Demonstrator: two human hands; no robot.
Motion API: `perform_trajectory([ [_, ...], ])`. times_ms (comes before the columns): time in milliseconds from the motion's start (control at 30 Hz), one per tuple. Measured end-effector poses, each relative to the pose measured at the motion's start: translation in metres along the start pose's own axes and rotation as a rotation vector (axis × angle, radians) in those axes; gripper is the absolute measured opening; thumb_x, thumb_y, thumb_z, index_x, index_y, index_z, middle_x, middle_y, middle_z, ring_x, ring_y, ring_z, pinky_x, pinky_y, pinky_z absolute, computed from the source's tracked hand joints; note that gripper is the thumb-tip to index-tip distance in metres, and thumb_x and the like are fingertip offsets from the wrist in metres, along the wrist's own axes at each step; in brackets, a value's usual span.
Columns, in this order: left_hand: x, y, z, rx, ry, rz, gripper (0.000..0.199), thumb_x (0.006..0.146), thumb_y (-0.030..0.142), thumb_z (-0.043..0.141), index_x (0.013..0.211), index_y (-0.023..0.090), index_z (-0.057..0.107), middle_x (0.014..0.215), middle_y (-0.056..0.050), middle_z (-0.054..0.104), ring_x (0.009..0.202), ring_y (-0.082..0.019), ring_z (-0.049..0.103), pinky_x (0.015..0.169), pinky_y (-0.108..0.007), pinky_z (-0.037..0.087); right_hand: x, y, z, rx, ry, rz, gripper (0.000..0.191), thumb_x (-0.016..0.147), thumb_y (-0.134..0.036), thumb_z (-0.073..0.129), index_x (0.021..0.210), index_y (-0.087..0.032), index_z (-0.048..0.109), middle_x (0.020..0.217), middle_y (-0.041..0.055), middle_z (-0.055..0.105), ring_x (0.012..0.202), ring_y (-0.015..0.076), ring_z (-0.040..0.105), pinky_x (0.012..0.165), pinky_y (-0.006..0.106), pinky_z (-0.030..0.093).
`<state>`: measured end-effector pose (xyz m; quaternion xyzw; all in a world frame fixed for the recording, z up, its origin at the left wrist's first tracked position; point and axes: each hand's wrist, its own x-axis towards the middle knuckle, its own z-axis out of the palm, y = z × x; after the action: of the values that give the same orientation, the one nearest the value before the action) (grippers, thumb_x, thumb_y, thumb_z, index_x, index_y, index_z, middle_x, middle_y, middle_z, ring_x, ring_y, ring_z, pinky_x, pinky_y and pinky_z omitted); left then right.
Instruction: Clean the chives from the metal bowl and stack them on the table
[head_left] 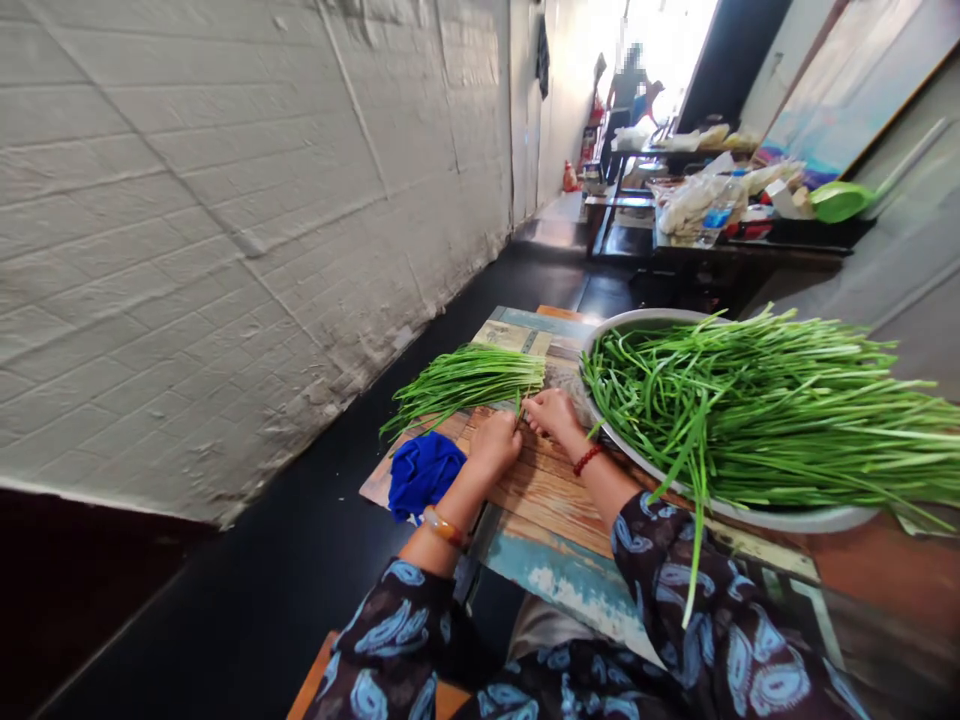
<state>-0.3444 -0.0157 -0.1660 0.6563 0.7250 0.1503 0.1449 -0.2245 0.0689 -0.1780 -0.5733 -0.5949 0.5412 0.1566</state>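
Left hand [496, 440], left of the basin [817, 520]: curled closed, apparently gripping a thin green stalk [518, 401]. Right hand [553, 412], between left hand and basin: fingertips pinched together at the same spot; what they pinch is too small to tell. Bundle of greens [472, 380] just past the hands, left of basin, pale ends basin-side, tips over the far-left table edge. Blue cloth [426, 475] farther left of basin. Loose greens [750, 400] heaped in basin, some trailing over its near rim across the right sleeve [675, 560]. Risks: sleeve could drag trailing leaves out; a knock could spread the bundle, no tie visible; hard pinch could bruise the stalk.
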Motion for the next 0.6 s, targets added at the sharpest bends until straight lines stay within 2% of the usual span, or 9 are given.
perform_trajectory([
  [233, 0.012, -0.006, 0.001, -0.07, 0.044, 0.133, 0.021, 0.088, 0.015, 0.047, 0.069, 0.017, 0.056, 0.072, -0.004, 0.063, 0.071, -0.017, 0.059, 0.065, -0.026, 0.04, -0.01, -0.019, 0.009, -0.056, 0.046, -0.015, 0.035, 0.098, -0.035, 0.063, 0.128, -0.016, 0.061, 0.126, 0.0104, 0.064, 0.105, 0.0232, 0.066, 0.088, 0.044, 0.058],
  [333, 0.017, -0.011, 0.0, -0.055, 0.053, 0.164, 0.017, 0.087, 0.014, 0.049, 0.074, 0.017, 0.058, 0.077, -0.005, 0.065, 0.077, -0.019, 0.061, 0.071, -0.027, 0.042, -0.005, -0.021, 0.009, -0.087, 0.085, -0.029, 0.034, 0.099, -0.035, 0.063, 0.127, -0.016, 0.061, 0.123, 0.0099, 0.065, 0.102, 0.0221, 0.067, 0.086, 0.042, 0.059],
  [400, 0.017, -0.012, 0.0, -0.031, 0.064, 0.153, 0.013, 0.09, 0.019, 0.051, 0.082, 0.015, 0.061, 0.087, -0.01, 0.067, 0.085, -0.022, 0.063, 0.075, -0.031, 0.043, -0.004, -0.021, 0.008, -0.123, 0.116, -0.048, 0.032, 0.099, -0.037, 0.062, 0.122, -0.015, 0.063, 0.118, 0.0087, 0.067, 0.098, 0.0207, 0.068, 0.084, 0.041, 0.059],
  [500, 0.013, -0.008, -0.001, 0.041, 0.034, 0.047, 0.019, 0.094, 0.028, 0.051, 0.091, 0.014, 0.063, 0.099, -0.016, 0.068, 0.093, -0.028, 0.066, 0.079, -0.035, 0.044, -0.005, -0.024, 0.006, -0.179, 0.177, -0.096, 0.029, 0.097, -0.042, 0.064, 0.097, -0.014, 0.071, 0.096, 0.0061, 0.073, 0.09, 0.0192, 0.071, 0.08, 0.034, 0.058],
  [600, 0.012, -0.004, -0.002, 0.074, -0.008, -0.038, 0.016, 0.092, 0.016, 0.047, 0.091, 0.015, 0.063, 0.102, -0.017, 0.071, 0.097, -0.028, 0.068, 0.081, -0.035, 0.043, -0.008, -0.027, 0.004, -0.217, 0.226, -0.145, 0.035, 0.092, -0.044, 0.07, 0.072, -0.015, 0.069, 0.072, 0.0053, 0.073, 0.085, 0.0196, 0.073, 0.073, 0.025, 0.054],
])
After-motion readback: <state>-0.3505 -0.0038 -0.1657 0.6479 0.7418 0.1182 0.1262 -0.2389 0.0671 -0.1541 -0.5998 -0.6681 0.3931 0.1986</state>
